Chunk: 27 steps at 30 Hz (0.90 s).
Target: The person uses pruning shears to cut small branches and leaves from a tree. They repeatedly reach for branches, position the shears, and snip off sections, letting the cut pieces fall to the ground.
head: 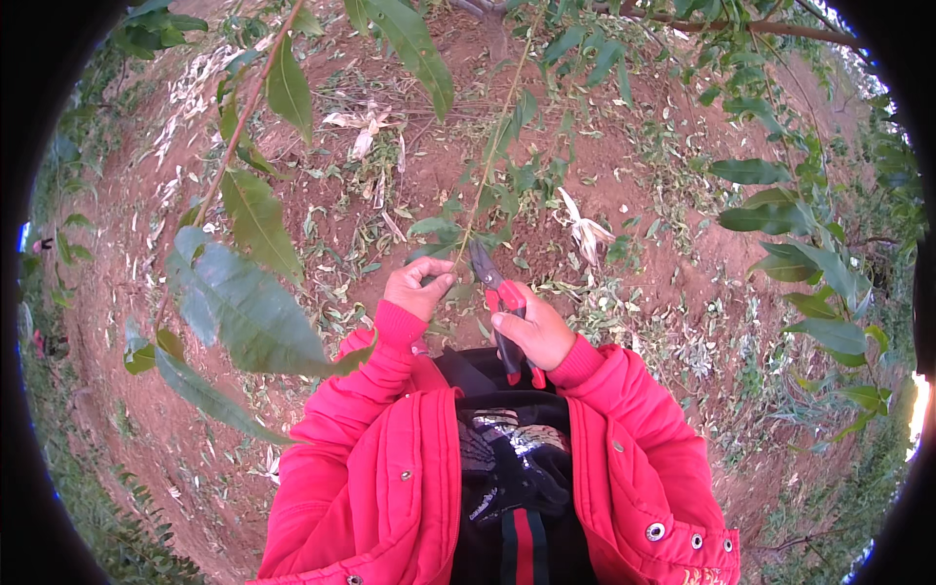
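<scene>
My left hand [418, 287] pinches the lower end of a thin leafy branch [488, 164] between thumb and fingers. The branch hangs down from the top of the view. Wrapped around the handles of red-and-black pruning shears [504, 296] is my right hand [537, 330]. The blades of the shears point upward, close beside the branch just right of my left fingertips. Whether the blades touch the stem cannot be told. Green leaves [439, 228] surround the branch near the blade tips.
A reddish leafy branch [245, 121] hangs close on the left, its large leaves [248, 311] partly covering my left sleeve. Leafy twigs [775, 219] hang at the right. A thicker bough [760, 28] crosses the top right. Dry husks [585, 228] and cut leaves lie on reddish soil [439, 164].
</scene>
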Available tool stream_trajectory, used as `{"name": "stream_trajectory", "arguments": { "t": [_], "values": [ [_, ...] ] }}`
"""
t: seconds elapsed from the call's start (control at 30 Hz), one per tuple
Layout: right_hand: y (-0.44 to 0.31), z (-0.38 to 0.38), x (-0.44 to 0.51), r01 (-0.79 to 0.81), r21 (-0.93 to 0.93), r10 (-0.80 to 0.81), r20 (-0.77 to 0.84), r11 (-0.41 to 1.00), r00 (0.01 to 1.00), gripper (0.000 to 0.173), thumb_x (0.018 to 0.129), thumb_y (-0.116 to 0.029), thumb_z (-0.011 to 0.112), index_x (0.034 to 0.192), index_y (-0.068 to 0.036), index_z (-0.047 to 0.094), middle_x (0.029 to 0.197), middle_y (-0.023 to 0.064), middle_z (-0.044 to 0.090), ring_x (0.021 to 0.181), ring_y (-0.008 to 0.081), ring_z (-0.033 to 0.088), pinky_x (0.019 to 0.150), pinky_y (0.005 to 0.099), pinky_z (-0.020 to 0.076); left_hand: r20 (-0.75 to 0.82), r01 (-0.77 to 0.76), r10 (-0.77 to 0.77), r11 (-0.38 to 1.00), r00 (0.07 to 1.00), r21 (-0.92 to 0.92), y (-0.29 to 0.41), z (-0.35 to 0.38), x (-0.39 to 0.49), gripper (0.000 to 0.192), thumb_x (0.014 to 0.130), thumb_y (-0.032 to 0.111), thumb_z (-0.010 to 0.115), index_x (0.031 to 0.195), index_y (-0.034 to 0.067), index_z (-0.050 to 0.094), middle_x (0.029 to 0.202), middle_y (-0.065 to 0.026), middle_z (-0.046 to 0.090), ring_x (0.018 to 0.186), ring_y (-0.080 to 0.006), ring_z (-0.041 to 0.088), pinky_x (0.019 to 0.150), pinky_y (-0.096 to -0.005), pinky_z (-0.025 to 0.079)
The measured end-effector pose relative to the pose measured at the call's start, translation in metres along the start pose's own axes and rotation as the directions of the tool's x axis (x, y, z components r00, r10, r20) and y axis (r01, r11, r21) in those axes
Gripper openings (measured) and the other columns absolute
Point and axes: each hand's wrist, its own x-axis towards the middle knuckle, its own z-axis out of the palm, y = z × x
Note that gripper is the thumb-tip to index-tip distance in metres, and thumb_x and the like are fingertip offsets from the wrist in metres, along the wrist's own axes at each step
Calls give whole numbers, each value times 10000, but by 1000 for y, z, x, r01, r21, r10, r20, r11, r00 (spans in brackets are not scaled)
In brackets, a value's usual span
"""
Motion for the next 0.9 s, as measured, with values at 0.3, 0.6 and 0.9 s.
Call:
{"name": "stream_trajectory", "arguments": {
  "t": [0.3, 0.6, 0.9],
  "values": [
    [4, -3, -1, 17, 70, -18, 23, 997, 1000, 285, 896, -181, 518, 1124, -37, 427, 722, 45, 547, 616, 111, 551, 579, 258, 468, -2, 40, -40, 999, 999, -10, 3, 2, -5, 155, 839, 60, 648, 981, -1, 647, 868, -8, 652, 807, -50, 546, 758, -224, 453],
    [19, -17, -9, 117, -642, -215, -76, 758, 974, 645, 821, -211, 622, 1355, -14, 318, 1092, 152, 564, 1007, 243, 567, 886, 365, 433, 50, 58, -50, 981, 998, -188, 17, -4, -10, 155, 853, 34, 626, 998, -18, 616, 882, -26, 638, 832, -70, 559, 778, -225, 451],
    [14, -28, -32, 232, -229, -237, 7, 945, 971, 598, 819, -162, 614, 1336, -18, 349, 1107, 150, 549, 982, 223, 563, 846, 330, 456, 102, 90, -56, 924, 993, -372, 31, -21, -15, 161, 864, 50, 620, 1010, -17, 608, 927, -58, 662, 824, -99, 608, 750, -235, 486]
  ]
}}
